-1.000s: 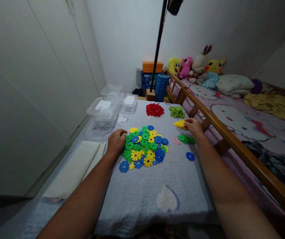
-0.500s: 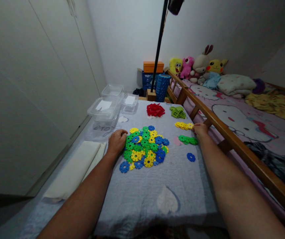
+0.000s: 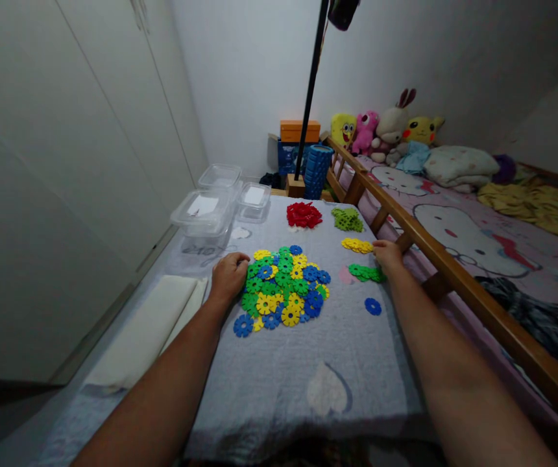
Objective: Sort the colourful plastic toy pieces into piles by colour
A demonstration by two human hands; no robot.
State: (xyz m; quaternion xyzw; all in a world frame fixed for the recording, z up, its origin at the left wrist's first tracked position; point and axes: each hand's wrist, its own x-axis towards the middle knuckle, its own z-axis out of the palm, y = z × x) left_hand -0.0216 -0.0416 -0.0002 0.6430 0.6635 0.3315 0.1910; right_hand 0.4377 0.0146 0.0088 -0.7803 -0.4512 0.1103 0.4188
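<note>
My left hand rests with curled fingers against the left side of a mixed pile of notched plastic discs in green, yellow and blue. Its fingertips are hidden, so I cannot tell whether it holds a disc. At the right table edge, my right hand has its fingers pressed together at the right end of an overlapping row of yellow discs. What lies between those fingers is hidden. A row of green discs lies just nearer to me, and a single blue disc lies below it.
Red pieces and light green pieces are heaped at the back. Clear plastic boxes stand back left, near a folded cream cloth. A wooden bed rail runs along the right side; a black pole rises behind.
My right hand has shifted slightly left at the yellow row, whose visible right end is now shorter. My left hand and the pile look unchanged.
</note>
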